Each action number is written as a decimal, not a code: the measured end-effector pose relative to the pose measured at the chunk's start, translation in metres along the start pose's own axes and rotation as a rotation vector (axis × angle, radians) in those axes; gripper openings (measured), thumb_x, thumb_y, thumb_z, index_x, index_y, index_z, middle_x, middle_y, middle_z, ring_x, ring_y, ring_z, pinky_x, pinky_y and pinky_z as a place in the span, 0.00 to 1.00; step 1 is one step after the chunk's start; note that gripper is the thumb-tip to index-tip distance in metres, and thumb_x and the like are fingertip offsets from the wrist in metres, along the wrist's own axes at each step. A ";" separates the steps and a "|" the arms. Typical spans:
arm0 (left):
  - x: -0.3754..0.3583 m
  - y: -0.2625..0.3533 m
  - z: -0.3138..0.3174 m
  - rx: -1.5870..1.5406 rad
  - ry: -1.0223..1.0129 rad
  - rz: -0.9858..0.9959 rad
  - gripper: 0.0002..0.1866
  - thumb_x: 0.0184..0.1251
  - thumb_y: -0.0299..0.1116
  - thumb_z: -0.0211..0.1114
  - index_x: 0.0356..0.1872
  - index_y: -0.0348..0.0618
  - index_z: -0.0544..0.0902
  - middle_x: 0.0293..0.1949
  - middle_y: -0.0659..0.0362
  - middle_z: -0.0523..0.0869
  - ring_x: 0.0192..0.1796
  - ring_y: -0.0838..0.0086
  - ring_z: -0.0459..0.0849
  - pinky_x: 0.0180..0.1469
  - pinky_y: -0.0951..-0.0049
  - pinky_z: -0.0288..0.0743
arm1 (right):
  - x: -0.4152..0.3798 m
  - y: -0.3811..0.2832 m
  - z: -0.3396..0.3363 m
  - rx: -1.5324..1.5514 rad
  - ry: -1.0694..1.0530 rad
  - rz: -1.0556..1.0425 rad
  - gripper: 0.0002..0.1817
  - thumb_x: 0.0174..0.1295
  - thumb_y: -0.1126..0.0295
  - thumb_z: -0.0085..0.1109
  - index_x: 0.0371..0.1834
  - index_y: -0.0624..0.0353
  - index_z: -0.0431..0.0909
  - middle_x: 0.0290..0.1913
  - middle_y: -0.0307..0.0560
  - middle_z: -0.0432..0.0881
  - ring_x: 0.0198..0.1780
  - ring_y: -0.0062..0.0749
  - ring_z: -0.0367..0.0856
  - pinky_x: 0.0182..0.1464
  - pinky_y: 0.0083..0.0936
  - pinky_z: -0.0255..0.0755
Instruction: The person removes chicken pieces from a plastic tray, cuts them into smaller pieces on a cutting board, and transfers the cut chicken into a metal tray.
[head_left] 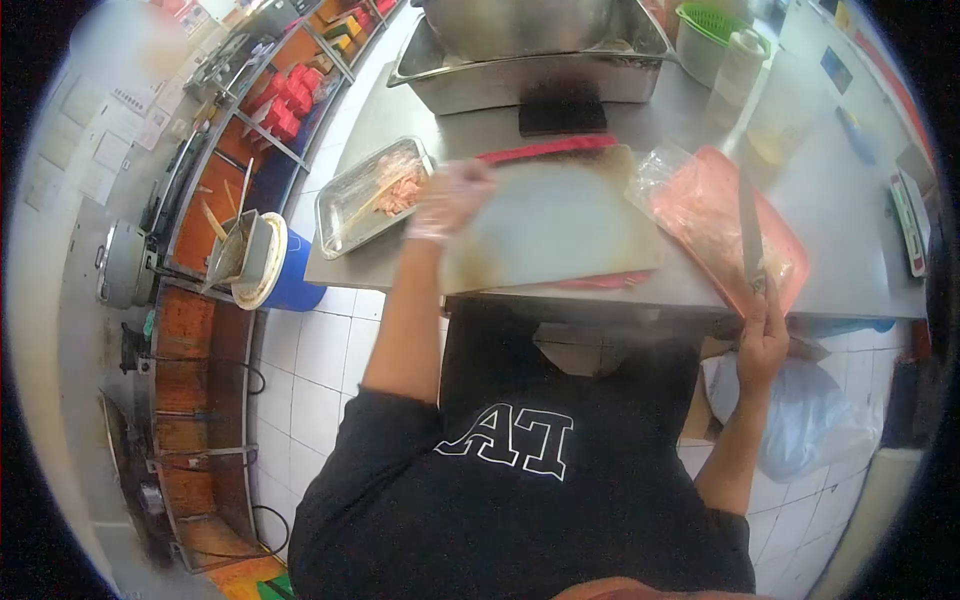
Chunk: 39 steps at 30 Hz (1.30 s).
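Observation:
My right hand (763, 340) is wrapped round the handle of a knife (749, 225), its blade pointing up and away over a pink tray (785, 240). Meat in clear plastic film (695, 215) lies in that tray. My left hand (450, 200), in a clear plastic glove, hovers at the left side of a white cutting board (560, 220). Blur hides how its fingers are set. Just left of it, a metal tray (345, 220) holds pieces of raw meat (402, 190) and a light-coloured stick-like utensil.
A deep steel pan (540, 85) stands at the back, with a green basket (700, 35) and a clear squeeze bottle (738, 75) to its right. A blue bucket (295, 265) stands left of the table. A scale (908, 220) is at the far right.

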<state>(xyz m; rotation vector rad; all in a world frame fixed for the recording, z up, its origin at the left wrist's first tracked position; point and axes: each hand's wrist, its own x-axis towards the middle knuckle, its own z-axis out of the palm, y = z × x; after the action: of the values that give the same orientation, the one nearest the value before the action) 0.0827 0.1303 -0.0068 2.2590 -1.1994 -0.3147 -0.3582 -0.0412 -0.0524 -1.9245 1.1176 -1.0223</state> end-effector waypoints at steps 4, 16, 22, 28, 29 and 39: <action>-0.014 -0.106 -0.054 0.022 0.245 -0.094 0.15 0.62 0.42 0.71 0.40 0.38 0.89 0.42 0.48 0.91 0.51 0.62 0.87 0.59 0.64 0.78 | -0.002 0.002 -0.007 0.001 -0.128 0.262 0.23 0.82 0.68 0.49 0.74 0.68 0.72 0.71 0.54 0.78 0.72 0.34 0.74 0.73 0.30 0.65; -0.019 -0.138 -0.060 0.458 -0.033 -0.039 0.11 0.66 0.34 0.65 0.46 0.47 0.88 0.50 0.50 0.89 0.55 0.55 0.86 0.57 0.57 0.80 | 0.049 0.083 -0.052 -0.663 0.291 -0.404 0.24 0.79 0.73 0.49 0.75 0.68 0.71 0.76 0.52 0.74 0.75 0.34 0.73 0.73 0.30 0.67; 0.025 -0.063 -0.039 0.874 0.316 0.630 0.12 0.71 0.35 0.64 0.48 0.42 0.88 0.50 0.50 0.90 0.48 0.52 0.89 0.56 0.57 0.82 | 0.115 0.111 -0.079 0.337 0.406 0.070 0.21 0.76 0.64 0.54 0.69 0.58 0.78 0.43 0.45 0.85 0.39 0.32 0.83 0.42 0.31 0.78; 0.052 0.131 0.075 0.117 -0.211 0.856 0.13 0.74 0.32 0.58 0.53 0.41 0.86 0.50 0.51 0.90 0.55 0.57 0.88 0.59 0.60 0.81 | 0.176 0.206 -0.057 -0.008 0.608 0.096 0.24 0.78 0.58 0.51 0.71 0.54 0.78 0.29 0.36 0.74 0.25 0.25 0.69 0.31 0.30 0.70; 0.063 0.142 0.097 0.199 -0.232 0.946 0.14 0.74 0.31 0.58 0.54 0.41 0.86 0.49 0.51 0.91 0.56 0.59 0.88 0.60 0.61 0.81 | 0.180 0.228 -0.057 -0.131 0.625 -0.021 0.24 0.79 0.55 0.49 0.71 0.54 0.78 0.30 0.37 0.75 0.27 0.24 0.70 0.32 0.28 0.70; 0.169 0.180 0.200 0.841 -0.472 1.014 0.15 0.69 0.39 0.61 0.45 0.43 0.91 0.46 0.46 0.91 0.48 0.52 0.91 0.52 0.53 0.85 | 0.146 0.131 -0.059 0.235 0.554 0.136 0.24 0.79 0.55 0.53 0.70 0.57 0.80 0.27 0.33 0.70 0.29 0.17 0.67 0.33 0.21 0.65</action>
<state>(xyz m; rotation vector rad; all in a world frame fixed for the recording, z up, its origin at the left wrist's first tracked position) -0.0333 -0.1606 -0.0584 1.8107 -2.9386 0.1064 -0.4104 -0.2348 -0.0932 -1.3924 1.3305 -1.5851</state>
